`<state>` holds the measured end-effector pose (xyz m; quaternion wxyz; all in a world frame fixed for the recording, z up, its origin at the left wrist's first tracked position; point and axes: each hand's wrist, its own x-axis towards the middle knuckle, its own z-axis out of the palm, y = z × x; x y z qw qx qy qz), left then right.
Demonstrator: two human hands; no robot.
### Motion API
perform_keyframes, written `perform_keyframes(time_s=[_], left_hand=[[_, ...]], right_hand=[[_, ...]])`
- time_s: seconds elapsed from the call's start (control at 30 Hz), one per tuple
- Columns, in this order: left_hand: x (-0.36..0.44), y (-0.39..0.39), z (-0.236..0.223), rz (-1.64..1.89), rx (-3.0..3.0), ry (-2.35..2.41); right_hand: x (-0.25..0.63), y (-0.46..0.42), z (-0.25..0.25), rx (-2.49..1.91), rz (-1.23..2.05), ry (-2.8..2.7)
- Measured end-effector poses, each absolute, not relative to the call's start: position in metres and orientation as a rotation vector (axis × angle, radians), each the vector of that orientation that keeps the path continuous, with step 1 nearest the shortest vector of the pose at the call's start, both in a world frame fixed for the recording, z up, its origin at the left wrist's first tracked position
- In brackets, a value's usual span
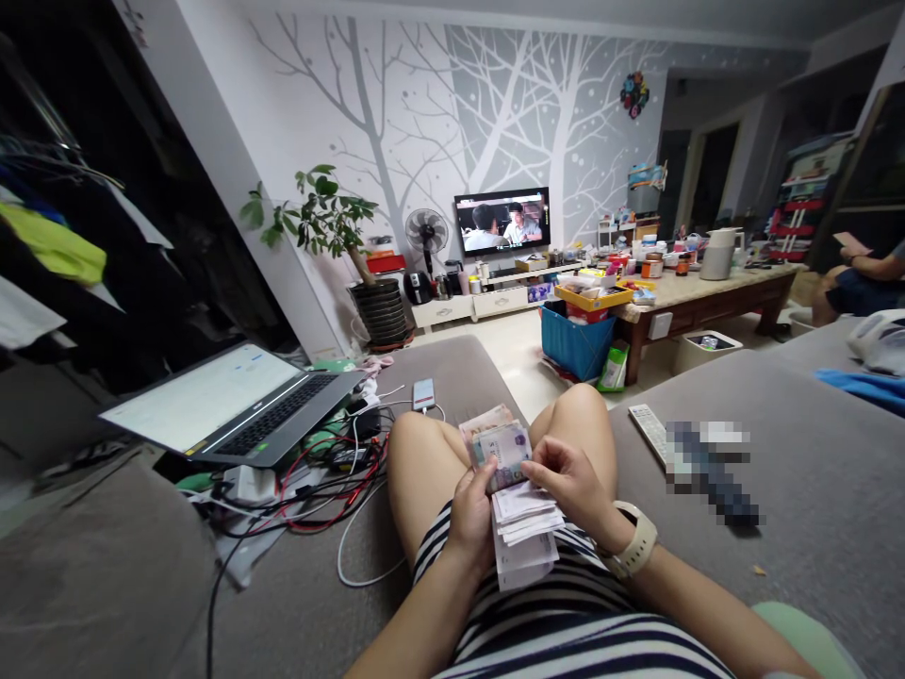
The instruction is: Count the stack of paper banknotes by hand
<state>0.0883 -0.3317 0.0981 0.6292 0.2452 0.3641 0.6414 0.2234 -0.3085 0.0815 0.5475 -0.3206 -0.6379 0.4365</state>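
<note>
I sit on a grey sofa with my knees up. My left hand (472,514) is closed around a stack of banknotes (499,443) together with several white paper slips (523,533) that hang down over my striped clothing. My right hand (569,481), with a pale watch on its wrist, pinches the top of the stack between thumb and fingers. Both hands meet at the bundle between my thighs.
An open laptop (233,401) sits at my left above tangled cables (318,490), with a phone (423,393) beside it. A remote (650,431) lies on the sofa at my right. Ahead stand a cluttered coffee table (699,288), a television (502,220) and a potted plant (332,226). Another person's leg (859,283) shows far right.
</note>
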Motion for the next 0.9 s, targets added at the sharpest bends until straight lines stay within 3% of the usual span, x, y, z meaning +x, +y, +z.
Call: perform_keyframes(time_s=[0.9], left_hand=[[0.0883,-0.3328,0.1026,1.469,0.559,0.895]], right_hand=[[0.2249,-0.3069,0.0802,-0.86,0.892,-1.486]])
